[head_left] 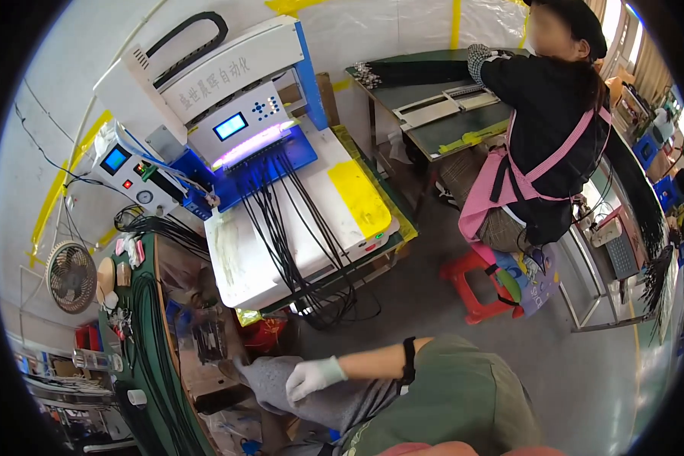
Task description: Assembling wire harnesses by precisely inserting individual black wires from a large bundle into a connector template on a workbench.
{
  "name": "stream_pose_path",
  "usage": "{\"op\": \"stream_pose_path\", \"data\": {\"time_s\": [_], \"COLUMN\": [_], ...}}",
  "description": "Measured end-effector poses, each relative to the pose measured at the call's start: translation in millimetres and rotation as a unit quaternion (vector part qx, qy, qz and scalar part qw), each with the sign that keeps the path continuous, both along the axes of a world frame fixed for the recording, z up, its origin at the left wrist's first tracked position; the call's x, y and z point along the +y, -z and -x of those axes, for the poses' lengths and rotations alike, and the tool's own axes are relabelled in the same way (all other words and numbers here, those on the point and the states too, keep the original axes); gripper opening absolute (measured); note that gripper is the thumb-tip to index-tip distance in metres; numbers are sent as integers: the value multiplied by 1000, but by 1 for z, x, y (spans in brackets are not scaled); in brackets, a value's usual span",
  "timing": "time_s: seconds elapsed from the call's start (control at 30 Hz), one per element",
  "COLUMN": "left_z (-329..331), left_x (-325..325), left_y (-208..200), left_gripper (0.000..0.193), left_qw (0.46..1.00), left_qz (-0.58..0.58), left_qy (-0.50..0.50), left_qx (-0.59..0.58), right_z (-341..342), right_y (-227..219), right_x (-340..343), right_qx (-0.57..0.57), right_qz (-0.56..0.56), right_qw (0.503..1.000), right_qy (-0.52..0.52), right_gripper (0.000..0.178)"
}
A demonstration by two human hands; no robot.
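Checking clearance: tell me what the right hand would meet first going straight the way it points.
The right hand would probably meet the grey trouser leg first; it seems to touch it, though depth is unclear.

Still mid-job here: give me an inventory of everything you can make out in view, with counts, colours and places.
Machine: one, white and blue, upper centre-left
Control box: one, white, beside the machine's left
Black cables: many, black, across the machine's front; more on the workbench
Workbench: one, green, left
Fan: one, dark, far left
Rear table: one, dark green, upper right
Co-worker: one, black top, pink apron, at rear table
Stool: one, red, beneath co-worker
Small clutter: uncountable, mixed colours, left and far right
Grey fabric: one piece, grey, lower centre
Right hand: one, white-gloved, on grey fabric
Left hand: not in view
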State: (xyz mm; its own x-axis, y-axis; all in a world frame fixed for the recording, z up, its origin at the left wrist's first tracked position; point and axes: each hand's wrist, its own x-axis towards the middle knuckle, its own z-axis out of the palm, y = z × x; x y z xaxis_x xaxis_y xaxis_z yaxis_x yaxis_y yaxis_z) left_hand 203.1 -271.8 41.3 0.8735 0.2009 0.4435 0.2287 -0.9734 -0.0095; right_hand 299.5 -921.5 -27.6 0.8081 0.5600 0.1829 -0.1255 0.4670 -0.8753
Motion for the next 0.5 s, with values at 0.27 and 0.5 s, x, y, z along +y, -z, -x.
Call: {"op": "stream_pose_path", "data": {"time_s": [0.27,0.5], "left_z": [-15,-7], "left_x": [17,34], "left_y": [17,20], "left_gripper": [45,44], "left_qw": [950,975], "left_qz": [231,114], "left_qy": [200,-98], "left_qx": [70,166], "right_z": [-68,-57], "right_y": [-102,-110], "right_x": [-275,-309], "right_qx": [99,130], "right_qz": [-511,-369], "right_qw": [775,800], "right_qy": [359,454], "right_gripper": [57,51]}}
